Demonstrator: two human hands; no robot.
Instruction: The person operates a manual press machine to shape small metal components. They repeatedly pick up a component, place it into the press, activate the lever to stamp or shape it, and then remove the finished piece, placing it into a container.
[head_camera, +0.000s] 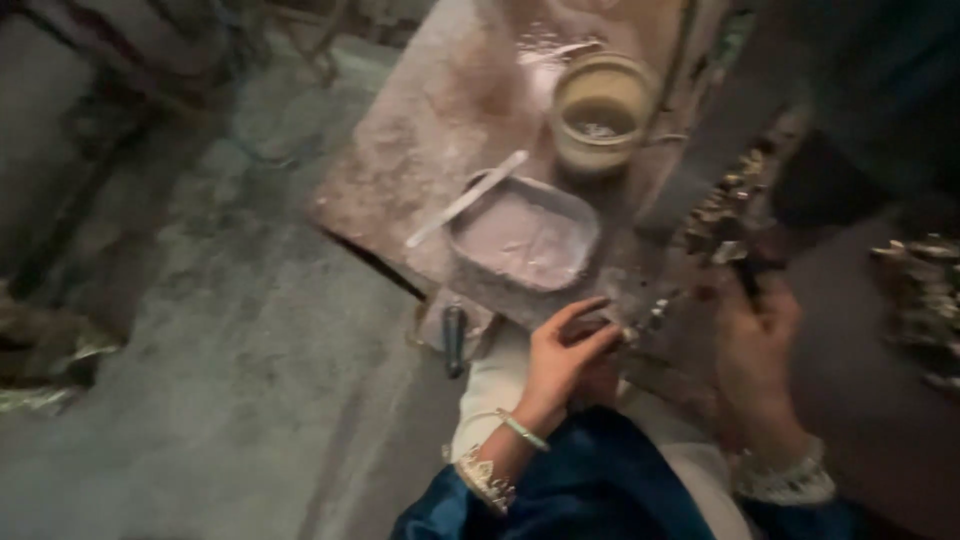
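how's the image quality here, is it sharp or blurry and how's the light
Head view: dim and warm-toned, dark toward the right edge; motion blur smears everything, so the left hand, right hand and the metal piece lack detail; the pale tray and cup stand out brightest.

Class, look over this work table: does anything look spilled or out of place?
Yes. Pale powder is scattered over the board around the tray and bucket, and a flat stick rests askew across the tray's rim.
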